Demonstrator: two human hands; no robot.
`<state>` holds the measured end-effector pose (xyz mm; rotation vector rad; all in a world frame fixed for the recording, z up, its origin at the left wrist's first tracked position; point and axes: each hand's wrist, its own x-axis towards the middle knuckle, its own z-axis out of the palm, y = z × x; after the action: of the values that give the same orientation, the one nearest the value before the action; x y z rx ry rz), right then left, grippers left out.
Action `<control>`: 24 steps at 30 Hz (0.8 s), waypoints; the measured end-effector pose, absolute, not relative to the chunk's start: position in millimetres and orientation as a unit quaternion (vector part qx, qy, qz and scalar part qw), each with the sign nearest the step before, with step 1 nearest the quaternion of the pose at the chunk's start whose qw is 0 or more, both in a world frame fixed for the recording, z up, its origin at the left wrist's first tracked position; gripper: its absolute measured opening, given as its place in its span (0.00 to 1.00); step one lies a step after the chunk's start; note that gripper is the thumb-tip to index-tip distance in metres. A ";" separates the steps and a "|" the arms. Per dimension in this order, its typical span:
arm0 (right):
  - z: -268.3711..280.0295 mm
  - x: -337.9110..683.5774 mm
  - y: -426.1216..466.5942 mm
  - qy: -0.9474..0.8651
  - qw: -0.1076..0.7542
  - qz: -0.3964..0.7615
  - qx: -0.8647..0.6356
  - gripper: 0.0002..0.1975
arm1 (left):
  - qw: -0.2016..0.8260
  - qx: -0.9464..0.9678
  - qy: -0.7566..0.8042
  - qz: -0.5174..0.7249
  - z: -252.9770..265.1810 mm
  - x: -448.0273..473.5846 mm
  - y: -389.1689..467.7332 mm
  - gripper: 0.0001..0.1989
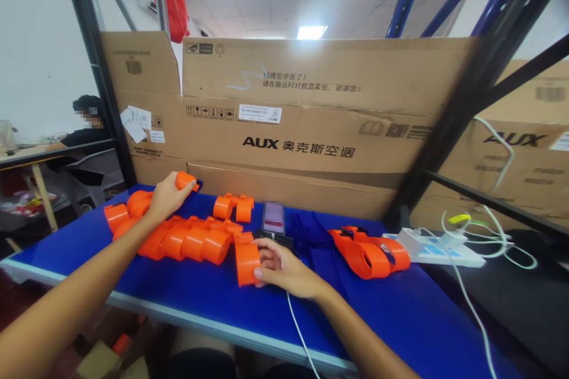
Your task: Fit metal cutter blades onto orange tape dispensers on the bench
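Observation:
My left hand (166, 194) is closed around a small orange curled band (185, 180) near the back of the blue table, and a dark piece shows past its far end. Lower and to the right, my right hand (284, 266) grips another orange curled band (247, 259) between thumb and fingers, at the table surface. Between the hands lies a row of similar orange bands (193, 243), pushed close together. Behind it stands an orange pair of curled bands (233, 207). What the bands are for cannot be made out.
A phone (273, 217) and dark blue fabric (311, 237) lie mid-table. At right are orange looped straps (371, 254) and a white power strip (448, 250) with cables. A cardboard wall (306, 160) borders the back. Someone (89, 124) sits at far left.

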<state>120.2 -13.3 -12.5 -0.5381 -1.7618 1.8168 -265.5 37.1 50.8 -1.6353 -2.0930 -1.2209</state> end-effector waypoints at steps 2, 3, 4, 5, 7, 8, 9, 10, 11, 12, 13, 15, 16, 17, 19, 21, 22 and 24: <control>-11.9 111.6 -12.6 -0.644 0.292 0.674 -0.214 0.34 | 0.111 -0.554 -0.697 -0.441 51.5 -253.9 31.7 0.22; -11.7 106.9 -12.0 -0.639 0.301 0.673 -0.220 0.36 | 0.110 -0.555 -0.690 -0.451 51.8 -248.8 29.4 0.22; -11.6 102.0 -11.3 -0.636 0.311 0.669 -0.226 0.38 | 0.108 -0.557 -0.681 -0.462 51.9 -244.0 27.5 0.22; -11.9 97.1 -10.5 -0.636 0.319 0.663 -0.232 0.39 | 0.106 -0.559 -0.671 -0.474 51.9 -239.7 26.0 0.21; -13.5 87.4 -8.8 -0.647 0.329 0.644 -0.243 0.38 | 0.101 -0.561 -0.652 -0.500 50.9 -231.5 23.6 0.21; -14.7 82.7 -8.1 -0.656 0.332 0.631 -0.246 0.37 | 0.096 -0.560 -0.644 -0.513 49.9 -227.3 22.5 0.21; -16.1 78.1 -7.7 -0.667 0.336 0.618 -0.245 0.36 | 0.090 -0.558 -0.636 -0.525 48.4 -222.9 21.3 0.21; -17.7 73.8 -7.6 -0.678 0.342 0.604 -0.243 0.35 | 0.082 -0.555 -0.630 -0.537 46.5 -218.2 19.8 0.21; -19.5 69.8 -7.9 -0.687 0.352 0.590 -0.239 0.35 | 0.075 -0.553 -0.625 -0.546 44.1 -213.1 18.2 0.21; -21.4 66.1 -8.4 -0.692 0.364 0.578 -0.234 0.35 | 0.066 -0.552 -0.620 -0.553 41.6 -207.9 16.4 0.21; -23.4 63.1 -9.1 -0.695 0.375 0.568 -0.231 0.36 | 0.058 -0.554 -0.616 -0.557 38.9 -202.8 14.5 0.21; -27.7 59.5 -10.2 -0.699 0.386 0.556 -0.231 0.38 | 0.045 -0.563 -0.611 -0.555 34.6 -193.8 10.7 0.21; -29.6 59.2 -10.4 -0.701 0.387 0.549 -0.238 0.38 | 0.041 -0.568 -0.610 -0.552 33.3 -190.5 9.1 0.21; -30.9 59.8 -10.2 -0.704 0.386 0.540 -0.250 0.37 | 0.038 -0.572 -0.608 -0.549 32.8 -188.2 7.7 0.21; -30.7 63.2 -8.2 -0.709 0.385 0.522 -0.278 0.34 | 0.040 -0.572 -0.604 -0.553 34.1 -187.2 6.1 0.21; -24.1 66.3 -3.8 -0.701 0.394 0.519 -0.291 0.30 | 0.051 -0.562 -0.597 -0.570 38.0 -190.8 5.8 0.20; -17.9 66.5 -0.5 -0.691 0.405 0.525 -0.289 0.29 | 0.059 -0.554 -0.593 -0.582 40.8 -194.0 6.0 0.20; -0.5 61.7 8.6 -0.661 0.434 0.549 -0.271 0.29 | 0.077 -0.531 -0.586 -0.608 47.7 -202.3 6.8 0.19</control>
<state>61.7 8.6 -0.5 -0.6759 -1.6458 1.3667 -202.3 6.8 47.7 -1.5913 -1.7553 -1.8210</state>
